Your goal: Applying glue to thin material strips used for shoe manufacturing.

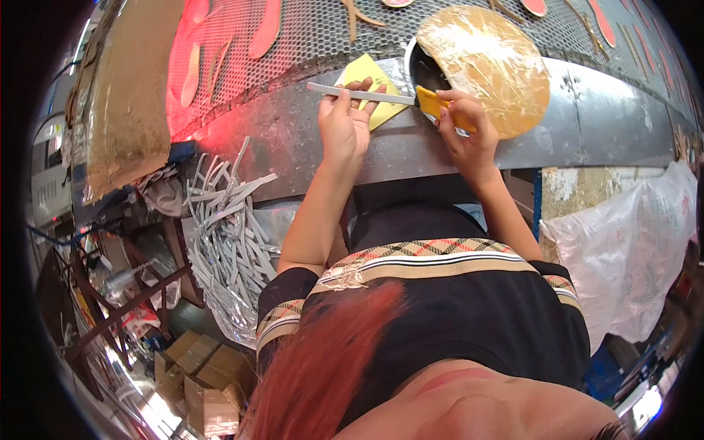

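Note:
My left hand [342, 125] has its fingers closed around a thin pale grey strip [363, 94], which lies sideways across them. My right hand [467, 136] grips a flat yellow-handled tool [433, 103]; its narrow dark end meets or overlaps the right end of the strip, and I cannot tell its exact kind. Beneath the left fingers a yellow sheet or pad [363, 71] lies on the metal ledge. Just beyond my right hand, a round tan lid [495, 70] wrapped in clear plastic partly covers a dark-insided pot [427, 70].
A metal ledge [572, 139] borders a mesh surface [308, 33] carrying pink insole-shaped pieces [265, 29] and thin curved strips. A heap of grey strips [231, 220] hangs at my left. Cardboard boxes [202, 363] stand at lower left; a translucent plastic sheet [623, 249] hangs at right.

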### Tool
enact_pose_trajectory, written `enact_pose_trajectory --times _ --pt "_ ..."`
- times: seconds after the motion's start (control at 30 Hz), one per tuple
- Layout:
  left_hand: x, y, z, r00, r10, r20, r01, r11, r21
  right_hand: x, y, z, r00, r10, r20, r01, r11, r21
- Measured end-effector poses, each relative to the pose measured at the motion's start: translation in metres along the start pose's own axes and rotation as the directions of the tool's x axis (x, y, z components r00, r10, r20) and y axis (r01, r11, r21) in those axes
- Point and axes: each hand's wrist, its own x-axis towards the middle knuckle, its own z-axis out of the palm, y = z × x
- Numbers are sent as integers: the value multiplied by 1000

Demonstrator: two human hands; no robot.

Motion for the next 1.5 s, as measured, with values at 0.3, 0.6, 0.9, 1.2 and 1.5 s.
enact_pose_trajectory --times 0.3,0.6,0.9,1.2,1.5 --pt "111 85 -3 984 -71 -161 133 900 414 1 6 -11 988 150 35 -145 984 -99" --pt "325 281 -160 824 563 -55 -47 165 985 7 5 -23 981 192 -2 -192 980 -45" --pt "309 314 -228 937 293 -192 49 432 900 3 8 -25 982 179 62 -175 983 -61" --pt "64 186 -174 866 118 486 -1 -971 238 1 -1 -25 969 183 164 -170 982 -88" --pt "30 161 -145 943 9 334 -127 -915 384 5 -21 -38 973 -116 197 159 963 -217"
